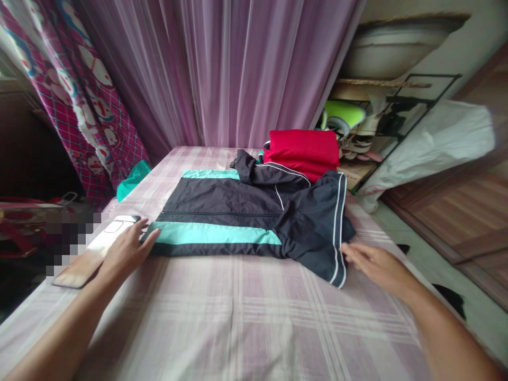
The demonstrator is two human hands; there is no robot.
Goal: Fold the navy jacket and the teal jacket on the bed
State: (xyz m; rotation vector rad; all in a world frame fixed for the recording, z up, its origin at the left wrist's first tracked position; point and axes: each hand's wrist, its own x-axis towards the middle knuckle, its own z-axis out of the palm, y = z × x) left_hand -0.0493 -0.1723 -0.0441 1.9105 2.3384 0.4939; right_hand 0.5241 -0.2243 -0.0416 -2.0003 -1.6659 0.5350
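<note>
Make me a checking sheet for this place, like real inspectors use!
Surface: plaid sheet, some soft wrinkles.
Job's things: dark jacket with pale teal bands, lying spread out.
Clutter: phone near the left hand; folded red cloth behind the jacket; teal cloth at the far left edge.
Hands: left open, at the jacket's left end; right hand at its white-striped edge, grip unclear.
Cables: nothing seen.
Surroundings: purple curtain behind, patterned curtain left, shoes and white bag right.
</note>
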